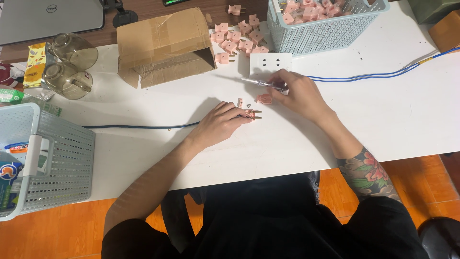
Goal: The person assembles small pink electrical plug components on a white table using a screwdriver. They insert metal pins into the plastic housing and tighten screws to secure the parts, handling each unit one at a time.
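Head view: pale blue basket (330, 33) full of pink plugs (306, 10).

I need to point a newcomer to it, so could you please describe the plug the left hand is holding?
Start at the white table and follow the dark blue cable from the left to the left hand. At its fingertips sits a small pink plug with two metal pins pointing right. Unlike the loose pink plugs heaped near the cardboard box, it is joined to that cable.

Small assembly workbench: white table (393, 120), basket (326, 29) of pink plugs (239, 41), screwdriver (263, 84).
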